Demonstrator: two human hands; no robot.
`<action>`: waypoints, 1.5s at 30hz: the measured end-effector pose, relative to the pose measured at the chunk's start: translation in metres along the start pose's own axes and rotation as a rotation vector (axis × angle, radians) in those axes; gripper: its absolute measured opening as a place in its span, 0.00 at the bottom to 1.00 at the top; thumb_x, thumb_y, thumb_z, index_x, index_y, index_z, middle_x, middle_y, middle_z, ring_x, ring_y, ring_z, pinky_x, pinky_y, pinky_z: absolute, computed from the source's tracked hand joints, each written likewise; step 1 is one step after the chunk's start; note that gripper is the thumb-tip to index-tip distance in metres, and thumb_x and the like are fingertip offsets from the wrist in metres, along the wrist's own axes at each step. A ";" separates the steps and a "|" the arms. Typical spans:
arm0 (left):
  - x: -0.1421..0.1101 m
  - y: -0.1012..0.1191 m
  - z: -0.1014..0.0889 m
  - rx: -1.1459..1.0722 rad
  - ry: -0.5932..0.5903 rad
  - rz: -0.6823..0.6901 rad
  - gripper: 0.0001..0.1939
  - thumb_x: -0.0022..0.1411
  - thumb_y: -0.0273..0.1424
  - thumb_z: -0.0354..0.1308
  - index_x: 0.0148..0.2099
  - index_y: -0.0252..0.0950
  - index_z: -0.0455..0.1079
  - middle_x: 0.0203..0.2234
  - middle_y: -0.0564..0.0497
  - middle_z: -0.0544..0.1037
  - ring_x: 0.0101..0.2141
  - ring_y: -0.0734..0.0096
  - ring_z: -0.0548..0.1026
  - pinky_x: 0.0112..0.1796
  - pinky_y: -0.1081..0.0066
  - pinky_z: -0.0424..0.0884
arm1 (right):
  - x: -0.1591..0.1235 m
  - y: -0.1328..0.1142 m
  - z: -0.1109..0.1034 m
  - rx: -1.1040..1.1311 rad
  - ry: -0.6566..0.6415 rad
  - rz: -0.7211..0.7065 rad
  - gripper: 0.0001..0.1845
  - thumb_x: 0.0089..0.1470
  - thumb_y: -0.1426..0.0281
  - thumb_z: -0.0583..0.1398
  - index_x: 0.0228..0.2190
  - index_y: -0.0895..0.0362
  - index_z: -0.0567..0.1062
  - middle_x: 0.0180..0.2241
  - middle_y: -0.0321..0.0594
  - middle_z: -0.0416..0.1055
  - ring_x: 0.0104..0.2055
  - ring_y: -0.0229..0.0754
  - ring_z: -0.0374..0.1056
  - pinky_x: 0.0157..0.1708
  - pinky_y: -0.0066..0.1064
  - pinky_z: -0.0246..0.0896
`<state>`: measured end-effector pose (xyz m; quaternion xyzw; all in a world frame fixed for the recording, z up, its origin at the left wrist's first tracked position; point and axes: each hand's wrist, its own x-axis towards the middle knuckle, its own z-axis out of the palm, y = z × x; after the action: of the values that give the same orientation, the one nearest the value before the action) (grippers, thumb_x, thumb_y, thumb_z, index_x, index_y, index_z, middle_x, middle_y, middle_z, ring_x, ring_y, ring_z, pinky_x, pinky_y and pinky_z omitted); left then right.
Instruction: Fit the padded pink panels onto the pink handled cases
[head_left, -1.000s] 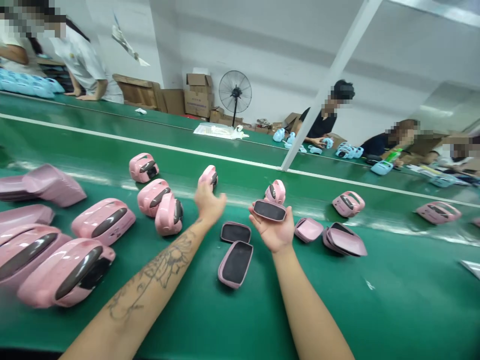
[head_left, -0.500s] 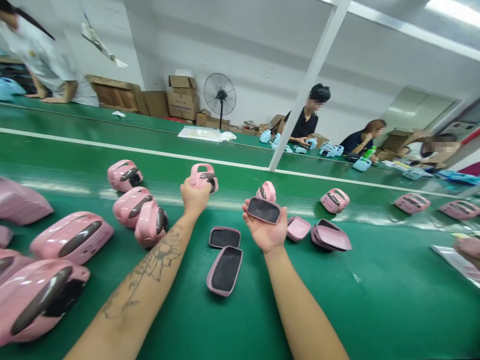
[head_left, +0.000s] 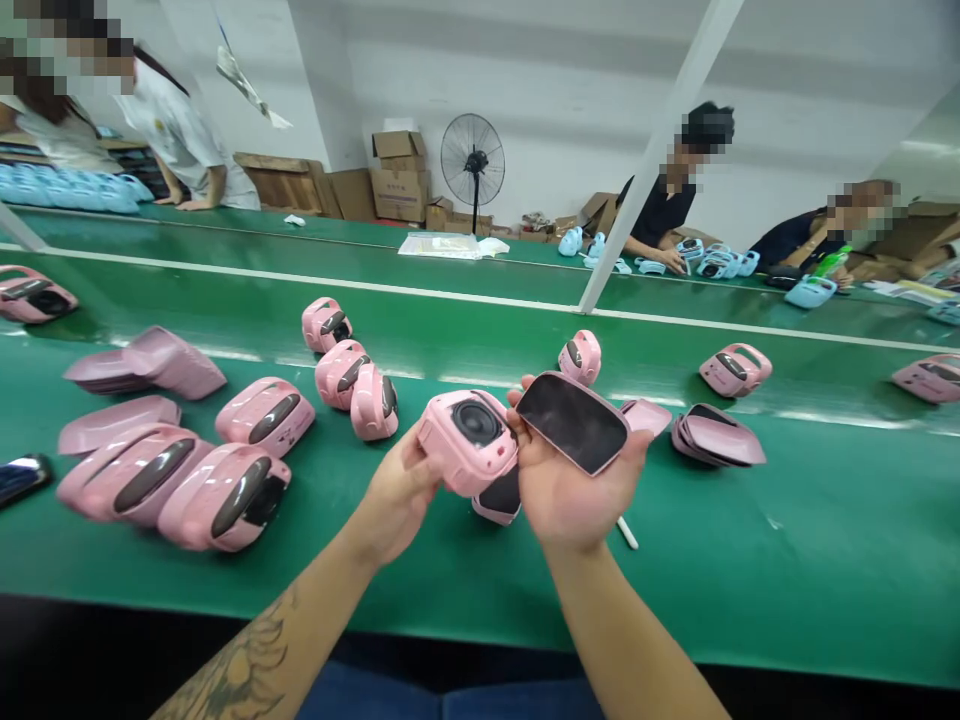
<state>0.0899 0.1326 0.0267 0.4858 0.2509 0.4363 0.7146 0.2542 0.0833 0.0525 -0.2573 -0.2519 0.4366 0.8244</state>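
Observation:
My left hand [head_left: 396, 498] grips a pink speaker [head_left: 457, 450] with a round black cone in its end, held above the green bench. Palm up, my right hand [head_left: 574, 510] carries a pink-rimmed cover [head_left: 574, 422], its dark inner side facing up and its left edge close to the speaker. Partly hidden below the speaker, another dark-faced cover [head_left: 498, 502] lies on the bench. Behind my right hand a pink cover [head_left: 649, 415] shows, with a stack of covers [head_left: 716, 440] beside it. A white stick-like thing [head_left: 627, 533] pokes out by my right wrist.
Pink speakers [head_left: 225, 500] crowd the left, with loose pink covers [head_left: 176, 365] behind them and a phone [head_left: 22, 478] at the edge. More speakers [head_left: 735, 370] stand on the strip ahead. A white post [head_left: 652, 170] rises beyond. People work with blue housings [head_left: 724, 262] across.
My left hand has brought the speaker back toward me and turned its cone upward. My right hand, with the cover, has come nearer. The view has shifted, showing more of the left side.

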 end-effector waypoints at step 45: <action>-0.117 -0.007 -0.027 0.291 0.098 -0.336 0.47 0.47 0.50 0.82 0.64 0.41 0.68 0.54 0.40 0.80 0.51 0.49 0.80 0.46 0.60 0.79 | -0.130 0.022 -0.061 -1.120 -0.812 -0.076 0.75 0.48 0.48 0.77 0.79 0.42 0.38 0.77 0.56 0.50 0.79 0.69 0.53 0.74 0.64 0.61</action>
<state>0.0137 0.0428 0.0023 0.5134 0.4227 0.2936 0.6867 0.2165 -0.0288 -0.0319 -0.4513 -0.7368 0.2733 0.4227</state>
